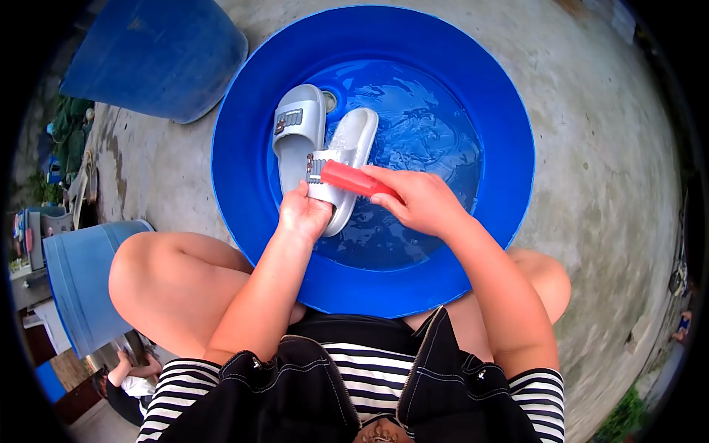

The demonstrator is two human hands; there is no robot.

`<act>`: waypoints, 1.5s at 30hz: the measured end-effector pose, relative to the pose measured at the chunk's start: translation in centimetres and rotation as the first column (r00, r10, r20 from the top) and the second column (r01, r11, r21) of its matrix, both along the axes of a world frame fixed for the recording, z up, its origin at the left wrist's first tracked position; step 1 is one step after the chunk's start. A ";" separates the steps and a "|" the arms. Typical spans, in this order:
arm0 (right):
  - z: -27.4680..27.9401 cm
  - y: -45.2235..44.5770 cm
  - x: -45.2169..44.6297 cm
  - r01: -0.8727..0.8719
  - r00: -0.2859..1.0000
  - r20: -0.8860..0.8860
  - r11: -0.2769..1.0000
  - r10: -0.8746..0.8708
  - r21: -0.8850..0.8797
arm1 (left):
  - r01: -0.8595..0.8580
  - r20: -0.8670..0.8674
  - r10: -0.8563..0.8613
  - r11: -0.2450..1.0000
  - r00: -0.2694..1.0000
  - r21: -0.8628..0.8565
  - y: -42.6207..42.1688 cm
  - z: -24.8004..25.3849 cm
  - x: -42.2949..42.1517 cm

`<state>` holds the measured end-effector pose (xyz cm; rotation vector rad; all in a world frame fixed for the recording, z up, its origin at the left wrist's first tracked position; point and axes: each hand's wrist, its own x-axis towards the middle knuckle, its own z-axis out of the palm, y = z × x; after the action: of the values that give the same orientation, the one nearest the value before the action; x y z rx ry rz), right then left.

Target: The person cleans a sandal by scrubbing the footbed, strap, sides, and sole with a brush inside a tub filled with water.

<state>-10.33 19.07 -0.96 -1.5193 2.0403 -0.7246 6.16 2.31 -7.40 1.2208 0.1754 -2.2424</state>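
My left hand (304,213) grips a light grey slide sandal (358,133) by its strap side, holding it over the water in a round blue tub (502,148). In my right hand (421,198) is a red scrubbing brush (351,179), its head against the sandal's strap near a raised decoration. The bristles are mostly hidden beneath the red back. A second grey slide sandal (301,103) rests in the tub just left of the first, its toe end near the tub wall. Water (421,118) with ripples covers the tub's bottom.
A large blue barrel (159,59) stands at the upper left on the concrete ground (598,177). A lighter blue bucket (92,280) is beside my left knee. Another person (133,384) is partly visible at the lower left.
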 end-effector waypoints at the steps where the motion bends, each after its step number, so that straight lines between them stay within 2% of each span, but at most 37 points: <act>1: -0.2 0.2 0.2 -0.115 0.992 -0.055 0.993 0.117 0.032 | 0.047 0.048 -0.048 0.999 0.998 0.006 0.1 0.0 0.0; 3: -1.4 0.5 0.0 -0.061 0.992 -0.110 0.996 0.069 0.071 | 0.097 0.100 -0.099 0.995 0.990 0.018 0.3 -0.4 0.1; 5: -3.1 0.6 -2.0 0.220 0.942 -0.270 0.974 -0.200 0.047 | 0.046 0.061 -0.048 0.998 0.997 0.033 0.3 -1.1 0.0; 6: -2.9 0.6 -2.8 0.292 0.904 -0.352 0.952 -0.244 0.088 | 0.048 0.060 -0.049 0.998 0.997 0.033 0.5 -0.7 -0.2; 9: -1.6 0.5 -2.4 0.125 0.967 -0.201 0.979 -0.156 -0.160 | 0.125 0.025 -0.126 0.992 0.992 0.016 0.7 0.1 -0.4; 11: 0.6 0.1 0.0 -0.045 0.989 -0.144 0.995 0.032 -0.092 | 0.072 0.005 -0.072 0.997 0.997 0.026 0.4 -0.7 -0.1; 12: 0.7 0.1 1.0 -0.095 0.974 -0.209 0.995 0.084 -0.044 | 0.069 0.009 -0.069 0.997 0.998 0.028 0.5 -0.5 0.0; 13: -0.1 0.1 1.1 -0.095 0.975 -0.203 0.995 0.085 -0.041 | 0.086 0.018 -0.086 0.996 0.996 0.004 0.6 -0.3 0.0; 15: -1.7 0.0 0.8 0.137 0.964 -0.221 0.988 -0.150 -0.071 | 0.129 0.030 -0.128 0.991 0.991 -0.040 1.2 0.3 -0.5; 17: -1.3 0.1 -0.8 0.162 0.954 -0.249 0.986 -0.165 -0.033 | 0.172 0.021 -0.171 0.983 0.985 -0.069 1.5 0.8 -0.7; 19: -1.2 -0.2 -1.3 0.241 0.920 -0.292 0.965 -0.261 -0.104 | 0.232 0.094 -0.218 0.956 0.971 -0.181 1.7 0.9 -0.7; 21: -0.4 -0.2 -0.8 0.211 0.936 -0.260 0.969 -0.238 -0.126 | 0.224 0.093 -0.209 0.956 0.973 -0.191 1.8 1.3 -0.7; 23: 0.4 -0.2 0.6 0.135 0.955 -0.272 0.990 -0.121 0.033 | 0.274 0.146 -0.247 0.938 0.958 -0.211 2.0 1.8 -0.8; 24: -0.4 -0.5 1.4 0.217 0.946 -0.254 0.975 -0.199 0.042 | 0.276 0.149 -0.249 0.939 0.957 -0.206 2.3 1.7 -0.8; 27: -1.4 -0.5 1.7 0.245 0.937 -0.256 0.969 -0.235 0.008 | 0.374 0.184 -0.341 0.908 0.922 -0.192 4.2 1.8 -1.2; 30: -1.0 -0.6 1.5 0.230 0.938 -0.269 0.973 -0.219 0.009 | 0.372 0.182 -0.340 0.910 0.922 -0.182 4.2 2.1 -1.4; 32: -0.2 -0.6 0.9 0.200 0.946 -0.263 0.980 -0.188 0.017 | 0.307 0.151 -0.279 0.929 0.948 -0.208 3.0 2.1 -1.3; 33: 0.2 -0.5 0.6 0.170 0.954 -0.256 0.985 -0.157 0.028 | 0.250 0.168 -0.218 0.948 0.961 -0.198 2.7 2.4 -1.5; 35: 0.2 -0.3 0.4 0.171 0.954 -0.253 0.985 -0.160 0.022 | 0.284 0.222 -0.229 0.924 0.948 -0.257 2.7 2.7 -1.7; 37: -0.4 -0.3 0.4 0.245 0.926 -0.298 0.969 -0.230 0.014 | 0.390 0.191 -0.353 0.893 0.916 -0.223 3.7 3.5 -1.9; 38: -1.1 -0.2 -0.1 0.280 0.905 -0.356 0.956 -0.231 0.091 | 0.434 0.200 -0.396 0.878 0.896 -0.204 4.6 4.0 -2.1; 39: -2.0 -0.1 -0.9 0.316 0.882 -0.414 0.934 -0.225 0.165 | 0.489 0.136 -0.471 0.854 0.871 -0.175 5.0 3.7 -1.8; 41: -3.1 0.4 -3.1 0.410 0.852 -0.435 0.888 -0.293 0.205 | 0.428 0.092 -0.419 0.896 0.903 -0.119 5.2 2.7 -1.9; 43: -4.2 0.8 -5.0 0.561 0.769 -0.466 0.811 -0.437 0.166 | 0.331 0.134 -0.321 0.941 0.938 -0.062 4.1 2.2 -1.8; 45: -5.3 1.6 -6.4 0.663 0.687 -0.537 0.725 -0.489 0.188 | 0.251 0.115 -0.246 0.967 0.963 -0.036 3.1 -0.3 -1.0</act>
<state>-16.78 20.66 -6.29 -0.8349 2.8866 -0.1457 5.19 5.36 -7.66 1.4005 -0.0816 -2.3663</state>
